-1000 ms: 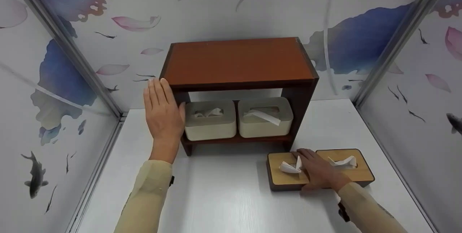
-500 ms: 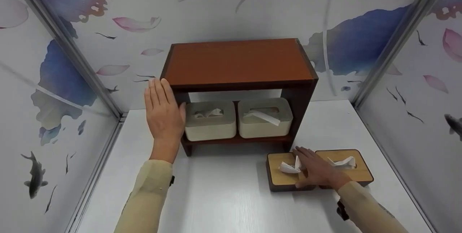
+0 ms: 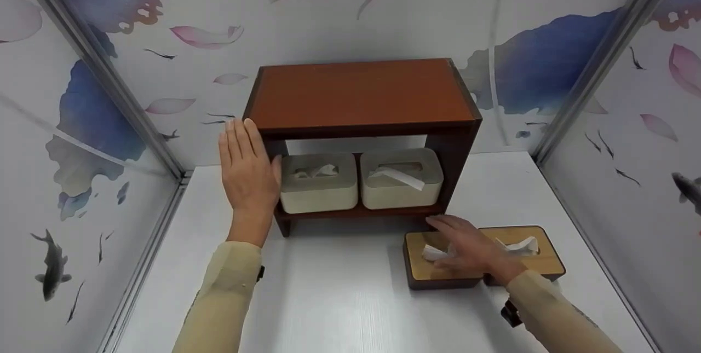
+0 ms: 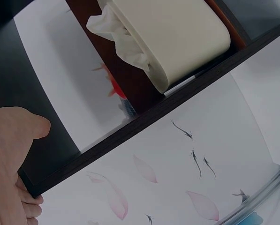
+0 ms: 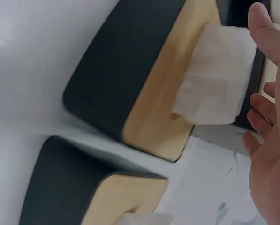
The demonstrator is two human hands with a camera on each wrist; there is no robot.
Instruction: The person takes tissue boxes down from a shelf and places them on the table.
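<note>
Two white tissue boxes [image 3: 319, 191] stand side by side in a brown wooden shelf [image 3: 361, 93]. At the shelf's left side panel, my left hand [image 3: 249, 178] holds the edge, fingers straight along the outside and thumb on the inner side, as the left wrist view shows. Two dark tissue boxes with wooden lids stand in front at the right: a left one [image 3: 414, 262] and a right one [image 3: 539, 270]. My right hand [image 3: 471, 249] hovers over the left one with loosely spread fingers and grips nothing. White tissue [image 5: 217, 75] sticks out of that box's lid.
The shelf stands on a white table [image 3: 339, 298], close to the patterned back wall [image 3: 339, 19]. Patterned side walls with metal frame bars [image 3: 602, 57] bound the space left and right.
My right hand lifts off the left wooden-lidded tissue box and shifts slightly left and up; its thumb no longer lies along the front side. The left hand stays at the shelf.
</note>
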